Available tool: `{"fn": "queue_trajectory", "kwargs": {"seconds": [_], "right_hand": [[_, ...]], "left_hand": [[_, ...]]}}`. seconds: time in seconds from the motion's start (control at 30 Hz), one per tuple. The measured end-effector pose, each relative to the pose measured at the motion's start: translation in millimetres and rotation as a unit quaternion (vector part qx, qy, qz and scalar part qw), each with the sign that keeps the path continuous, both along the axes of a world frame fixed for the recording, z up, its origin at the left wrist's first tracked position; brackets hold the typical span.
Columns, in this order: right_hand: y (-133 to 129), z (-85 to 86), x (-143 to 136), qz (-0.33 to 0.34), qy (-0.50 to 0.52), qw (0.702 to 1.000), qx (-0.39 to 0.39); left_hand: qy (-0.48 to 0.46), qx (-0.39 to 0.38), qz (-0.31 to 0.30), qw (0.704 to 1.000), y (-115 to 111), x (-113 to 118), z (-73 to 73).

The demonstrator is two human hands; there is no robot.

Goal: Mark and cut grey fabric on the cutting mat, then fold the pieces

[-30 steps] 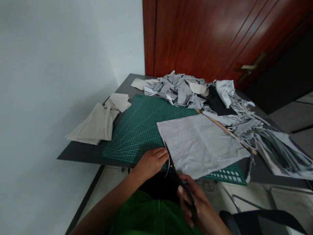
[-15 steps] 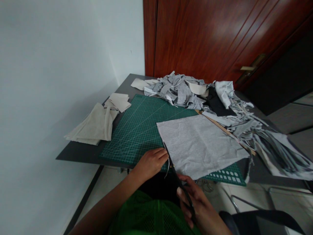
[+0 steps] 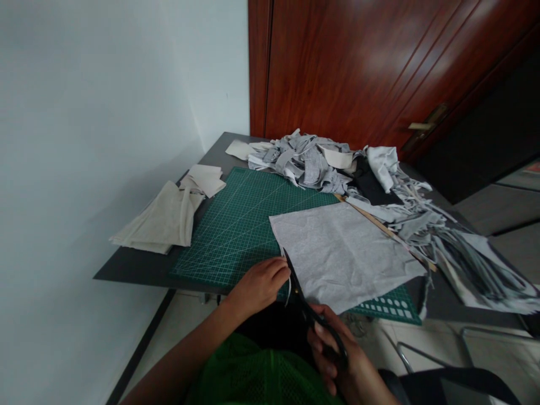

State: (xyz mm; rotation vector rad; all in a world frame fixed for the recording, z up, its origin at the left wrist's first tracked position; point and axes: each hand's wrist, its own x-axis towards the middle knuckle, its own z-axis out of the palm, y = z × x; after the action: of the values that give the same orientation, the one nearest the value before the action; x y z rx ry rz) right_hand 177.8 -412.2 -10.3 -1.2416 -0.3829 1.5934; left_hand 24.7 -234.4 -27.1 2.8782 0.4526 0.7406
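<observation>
A light grey piece of cloth point(image 3: 341, 253) lies over the right part of the green cutting mat point(image 3: 228, 236). Black scissors point(image 3: 298, 293) meet its left edge, blades pointing away from me. My right hand point(image 3: 337, 349) has its fingers in and around the scissor handles, which look spread apart. Beside the blades, my left hand point(image 3: 264, 284) pinches a thin pale strip point(image 3: 289, 289) at the cloth's left edge. The strip's loose end hangs below my left fingers.
Folded beige cloth point(image 3: 164, 219) lies at the table's left. Grey scraps point(image 3: 312, 163) are heaped at the back, with black cloth point(image 3: 373, 183) beside them. A wooden ruler point(image 3: 375, 222) lies along the cloth's right side, near bundled strips point(image 3: 481, 264). A door point(image 3: 337, 67) stands behind.
The scissor handles have spread wider in my right hand. My left hand keeps its pinch at almost the same spot. The view has shifted slightly.
</observation>
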Motion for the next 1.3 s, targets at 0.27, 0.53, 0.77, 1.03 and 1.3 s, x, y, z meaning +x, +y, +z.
{"fn": "queue_trajectory", "kwargs": {"seconds": [0.27, 0.53, 0.77, 1.03, 1.3], "right_hand": [[19.0, 10.0, 0.9, 0.012, -0.017, 1.000, 0.003], [37.7, 13.2, -2.6, 0.027, -0.035, 0.999, 0.020], [36.0, 10.0, -2.9, 0.026, -0.033, 0.999, 0.032], [35.1, 9.9, -4.7, 0.032, -0.034, 0.998, 0.035], [35.0, 6.6, -6.5, 0.037, -0.049, 0.997, 0.045]], "left_hand": [[-0.057, 0.032, 0.010, 0.998, -0.1, -2.8, -1.5], [-0.086, 0.069, -0.008, 0.994, -0.2, -4.4, -2.6], [-0.068, 0.064, -0.011, 0.996, -0.3, -5.9, -0.6], [-0.046, 0.053, -0.012, 0.997, -2.7, -7.3, -0.5], [-0.056, 0.061, -0.017, 0.996, -2.0, -6.7, -3.4]]}}
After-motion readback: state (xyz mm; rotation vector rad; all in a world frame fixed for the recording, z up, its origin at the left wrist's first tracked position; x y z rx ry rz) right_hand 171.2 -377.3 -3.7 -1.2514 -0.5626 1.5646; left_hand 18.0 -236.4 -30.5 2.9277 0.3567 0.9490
